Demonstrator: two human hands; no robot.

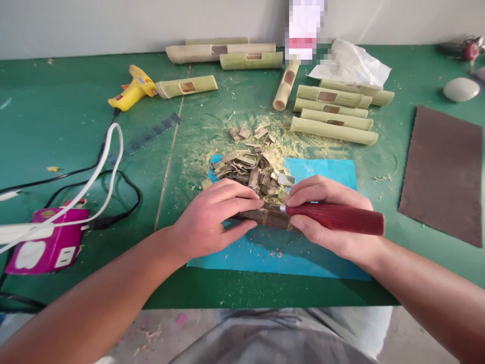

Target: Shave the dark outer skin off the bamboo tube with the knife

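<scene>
A dark brown bamboo piece [275, 218] lies crosswise on a blue sheet [242, 260] in front of me. My left hand [212, 217] grips its left end between fingers and thumb, hiding that end. In my right hand [326, 217] is a carving tool [341, 217] with a thick red handle and a bright metal collar. Its narrow blade points left along the top of the bamboo, close to my left fingertips. Whether it is a knife or a chisel I cannot tell. Just beyond both hands rises a heap of bamboo chips [253, 169].
Cut bamboo tubes [333, 124] with notches lie in groups at the back. Left are a yellow glue gun [132, 88], a dark ruler-like strip [151, 135], cables and a magenta power strip [45, 240]. A brown sheet [443, 174] and a white oval object [461, 89] are right.
</scene>
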